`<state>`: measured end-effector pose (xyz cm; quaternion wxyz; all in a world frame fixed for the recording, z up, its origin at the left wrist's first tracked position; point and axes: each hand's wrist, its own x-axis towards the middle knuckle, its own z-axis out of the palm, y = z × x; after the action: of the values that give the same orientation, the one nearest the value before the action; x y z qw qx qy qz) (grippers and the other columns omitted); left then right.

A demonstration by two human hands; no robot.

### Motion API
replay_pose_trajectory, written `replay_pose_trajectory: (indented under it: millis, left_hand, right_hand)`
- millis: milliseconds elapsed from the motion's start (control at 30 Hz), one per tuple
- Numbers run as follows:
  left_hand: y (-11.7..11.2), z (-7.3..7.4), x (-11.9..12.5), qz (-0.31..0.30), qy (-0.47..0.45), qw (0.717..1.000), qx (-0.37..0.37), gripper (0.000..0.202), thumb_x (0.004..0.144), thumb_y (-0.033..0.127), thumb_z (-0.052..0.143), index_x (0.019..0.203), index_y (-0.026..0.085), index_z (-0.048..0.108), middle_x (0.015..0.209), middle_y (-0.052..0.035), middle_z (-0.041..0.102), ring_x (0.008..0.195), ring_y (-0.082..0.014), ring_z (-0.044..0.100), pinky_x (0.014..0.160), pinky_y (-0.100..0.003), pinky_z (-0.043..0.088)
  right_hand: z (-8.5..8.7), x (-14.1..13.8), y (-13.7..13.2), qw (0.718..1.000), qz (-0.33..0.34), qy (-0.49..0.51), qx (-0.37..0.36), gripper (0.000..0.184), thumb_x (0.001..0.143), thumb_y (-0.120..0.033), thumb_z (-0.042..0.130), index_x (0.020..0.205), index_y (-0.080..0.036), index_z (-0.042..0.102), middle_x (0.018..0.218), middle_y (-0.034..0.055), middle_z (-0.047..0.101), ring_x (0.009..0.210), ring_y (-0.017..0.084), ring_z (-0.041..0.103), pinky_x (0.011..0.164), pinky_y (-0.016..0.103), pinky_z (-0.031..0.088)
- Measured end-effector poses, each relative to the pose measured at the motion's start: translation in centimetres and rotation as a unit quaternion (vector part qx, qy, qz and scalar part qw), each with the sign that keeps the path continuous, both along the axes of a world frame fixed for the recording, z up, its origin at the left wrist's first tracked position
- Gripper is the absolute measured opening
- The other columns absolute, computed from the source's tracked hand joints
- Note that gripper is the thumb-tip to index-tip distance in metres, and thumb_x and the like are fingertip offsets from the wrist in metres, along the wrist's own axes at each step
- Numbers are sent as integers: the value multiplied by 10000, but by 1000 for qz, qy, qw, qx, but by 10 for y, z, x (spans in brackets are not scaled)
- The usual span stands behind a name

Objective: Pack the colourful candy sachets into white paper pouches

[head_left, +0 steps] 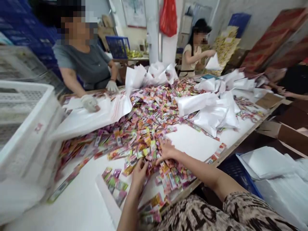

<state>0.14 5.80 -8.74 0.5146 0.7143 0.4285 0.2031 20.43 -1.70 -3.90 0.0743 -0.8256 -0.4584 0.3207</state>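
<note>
A heap of small colourful packets (154, 112), many with printed barcodes, is spread over the white tabletop. My right hand (167, 150) rests on the near part of the heap, its fingers spread over the packets and the thumb apart. Just left of it, my left hand (140, 171) reaches down among the packets. Its thumb and forefinger show a gap between them, while the other fingers are partly hidden. Left of that forearm, a white tray-like piece with a raised edge (106, 199) has several packets beside it.
Across the table a person in grey (84, 64) presses a white bag (96, 118) with gloved hands. White bags (211, 112) lie to the right. A white crate (26, 128) stands at left, a blue basket (240, 176) with plastic bags at right. Another person (192, 54) sits farther back.
</note>
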Motion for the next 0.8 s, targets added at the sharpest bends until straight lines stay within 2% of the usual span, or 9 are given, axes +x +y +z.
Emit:
replay_pose_trajectory:
  millis: [67,133,233,367,467,567,633,700,800]
  left_hand:
    - [2,-7,13,9,38,999,31,137,857,302,523,946,211,573,831,-42,693,817,-244,670,758,-319,494]
    - [1,-6,25,11,79,995,54,101,849,187,499,939,221,532,795,-39,677,783,-237,669,720,-295,465]
    - [1,6,34,2,132,988,86,122,858,126,485,931,218,519,734,-38,657,728,-237,664,669,-280,426]
    - [2,32,27,-48,153,980,118,105,886,198,532,965,196,601,789,-57,709,778,-246,693,710,-295,456]
    - [-4,54,-2,-52,138,979,143,310,881,358,618,1148,214,684,822,-39,742,811,-246,716,756,-310,497]
    - [-7,66,-55,44,154,974,161,495,914,441,601,1369,248,635,884,-47,769,864,-248,738,811,-329,531]
    - [-10,64,-98,150,202,953,171,593,927,443,593,1484,246,540,1032,-91,780,972,-284,739,871,-382,546]
    - [-16,56,-137,232,265,919,179,633,917,425,610,1506,217,511,1177,-146,752,1100,-339,706,943,-457,540]
    - [-32,37,-170,269,322,892,167,498,900,342,628,1358,146,629,1288,-189,700,1242,-352,637,1068,-471,491]
  right_hand:
    - [1,-10,4,1000,21,-7,-19,1747,346,-648,974,1669,-230,-87,1691,319,-11,1537,552,124,1129,759,267]
    - [-3,-25,4,997,24,-70,-25,1713,382,-562,993,1670,-196,-75,1683,338,-11,1512,546,212,1118,737,310]
    - [-14,-41,2,982,12,-187,5,1517,534,-508,940,1675,-145,8,1656,363,127,1423,495,392,1088,673,392]
    - [-19,-41,1,976,29,-211,40,1367,614,-524,871,1665,-118,96,1511,322,417,1269,421,547,1011,562,497]
    - [-12,-29,2,974,38,-217,57,1193,706,-461,822,1645,-110,175,1347,271,559,1150,380,615,927,482,541]
    - [-10,-16,8,965,30,-247,79,995,811,-339,733,1625,-107,211,1244,241,621,1104,358,640,912,440,528]
    - [-11,-9,14,963,32,-251,91,916,844,-287,699,1609,-102,230,1220,240,637,1091,350,651,921,426,510]
    - [-12,-5,17,965,47,-239,95,892,853,-303,712,1589,-97,251,1221,252,639,1086,349,660,915,415,503]
    - [-15,3,17,969,59,-221,91,1043,752,-463,826,1559,-93,279,1237,290,628,1117,396,650,882,438,514]
